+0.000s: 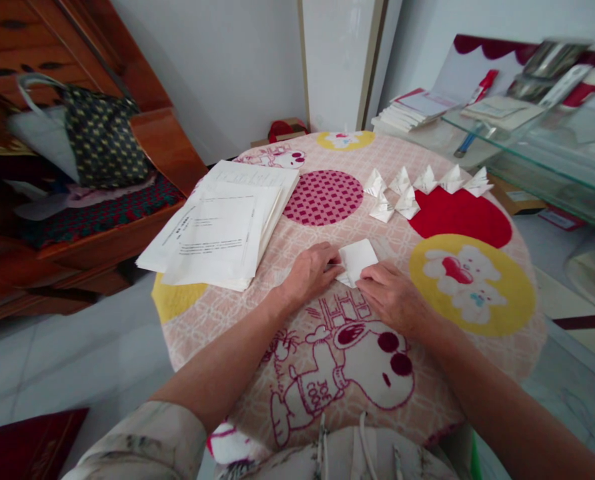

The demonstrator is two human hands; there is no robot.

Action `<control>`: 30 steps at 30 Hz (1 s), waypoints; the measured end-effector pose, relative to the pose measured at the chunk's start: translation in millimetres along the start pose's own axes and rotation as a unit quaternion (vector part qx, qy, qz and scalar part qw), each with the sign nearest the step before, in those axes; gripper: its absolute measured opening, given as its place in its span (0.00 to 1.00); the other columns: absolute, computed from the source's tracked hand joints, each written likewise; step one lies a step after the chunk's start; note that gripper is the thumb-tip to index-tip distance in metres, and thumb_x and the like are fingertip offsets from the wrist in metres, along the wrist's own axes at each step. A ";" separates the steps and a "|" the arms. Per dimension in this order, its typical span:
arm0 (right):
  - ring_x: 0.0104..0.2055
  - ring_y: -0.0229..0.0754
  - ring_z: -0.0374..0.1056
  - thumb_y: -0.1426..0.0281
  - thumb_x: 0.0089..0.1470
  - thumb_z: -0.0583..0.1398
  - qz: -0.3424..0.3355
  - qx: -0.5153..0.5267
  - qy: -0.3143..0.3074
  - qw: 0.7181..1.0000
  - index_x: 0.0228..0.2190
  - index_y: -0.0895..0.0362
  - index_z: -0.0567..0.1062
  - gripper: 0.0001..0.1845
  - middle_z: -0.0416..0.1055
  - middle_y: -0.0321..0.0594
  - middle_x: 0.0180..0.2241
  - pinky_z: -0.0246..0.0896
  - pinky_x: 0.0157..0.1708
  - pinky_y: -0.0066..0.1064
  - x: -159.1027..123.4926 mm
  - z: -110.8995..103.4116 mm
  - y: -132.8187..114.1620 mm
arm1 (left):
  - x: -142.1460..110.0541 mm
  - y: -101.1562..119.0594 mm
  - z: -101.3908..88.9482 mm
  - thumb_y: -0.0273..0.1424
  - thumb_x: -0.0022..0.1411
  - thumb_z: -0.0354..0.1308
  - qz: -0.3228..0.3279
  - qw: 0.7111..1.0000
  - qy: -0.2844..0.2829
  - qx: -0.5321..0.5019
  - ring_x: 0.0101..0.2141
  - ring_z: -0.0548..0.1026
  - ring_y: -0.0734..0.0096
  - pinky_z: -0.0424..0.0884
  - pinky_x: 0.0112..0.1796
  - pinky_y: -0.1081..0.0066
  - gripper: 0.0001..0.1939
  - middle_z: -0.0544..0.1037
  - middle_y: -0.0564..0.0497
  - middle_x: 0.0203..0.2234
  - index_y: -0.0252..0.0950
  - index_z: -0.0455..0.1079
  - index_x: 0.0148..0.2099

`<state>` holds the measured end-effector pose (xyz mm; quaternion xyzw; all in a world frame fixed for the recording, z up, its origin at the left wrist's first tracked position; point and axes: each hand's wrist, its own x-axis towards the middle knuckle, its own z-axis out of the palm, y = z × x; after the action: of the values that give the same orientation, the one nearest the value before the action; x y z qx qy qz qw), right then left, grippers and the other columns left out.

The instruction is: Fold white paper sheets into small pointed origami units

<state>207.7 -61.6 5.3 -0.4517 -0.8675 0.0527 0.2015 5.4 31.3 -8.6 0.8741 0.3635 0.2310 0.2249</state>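
Note:
Between my two hands a small folded square of white paper [358, 259] lies on the patterned tablecloth. My left hand [313, 272] has its fingers closed on the paper's left edge. At the lower right edge my right hand [388, 292] pinches the same paper with thumb and fingers. Beyond my hands, several folded paper pieces [401, 181] with pointed tops stand toward the far right of the table. To the left rests a stack of printed sheets [215, 233], its top pages slightly askew.
The round table's tablecloth [347, 413] carries cartoon figures and coloured circles. On the right, a glass shelf [552, 147] juts close to the table's edge, with papers [412, 110] and metal bowls behind. A wooden bench [162, 147] holding a dark patterned bag [105, 137] stands at the left.

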 end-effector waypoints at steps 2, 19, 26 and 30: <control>0.40 0.47 0.62 0.79 0.61 0.54 -0.004 0.025 -0.006 1.000 0.31 0.58 0.76 0.13 0.70 0.47 0.36 0.61 0.43 0.38 -0.4 0.9 1.2 | 0.0 -0.4 0.3 0.27 0.63 0.59 0.003 1.000 0.003 0.000 0.33 0.70 0.69 0.66 0.37 0.69 0.05 0.73 0.51 0.29 0.33 0.71 0.33; 0.39 0.46 0.63 0.78 0.62 0.54 0.005 0.045 -0.028 0.999 0.29 0.57 0.76 0.13 0.70 0.46 0.35 0.61 0.41 0.38 -0.6 -0.9 0.5 | 1.7 0.4 6.3 0.30 0.65 0.58 -0.005 0.999 0.014 0.040 0.34 0.71 0.68 0.68 0.38 0.68 0.05 0.73 0.50 0.32 0.35 0.70 0.35; 0.40 0.46 0.63 0.78 0.62 0.54 -0.002 0.037 -0.029 0.999 0.30 0.58 0.76 0.13 0.70 0.47 0.36 0.62 0.42 0.38 -1.1 0.4 1.8 | 1.9 0.6 6.8 0.29 0.65 0.58 -0.002 0.999 0.011 0.045 0.35 0.71 0.67 0.68 0.39 0.67 0.05 0.73 0.49 0.32 0.35 0.69 0.35; 0.39 0.45 0.63 0.78 0.61 0.54 0.000 0.049 -0.016 0.999 0.31 0.57 0.76 0.13 0.70 0.45 0.35 0.62 0.42 0.37 -1.8 1.7 3.0 | 1.7 1.2 6.5 0.29 0.65 0.57 -0.005 0.999 0.008 0.049 0.36 0.71 0.67 0.69 0.40 0.67 0.05 0.73 0.49 0.32 0.35 0.69 0.35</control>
<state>210.2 -61.2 2.4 -0.4406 -0.8669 0.1025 0.2093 10.8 30.3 -12.6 0.8804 0.3803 0.2185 0.1801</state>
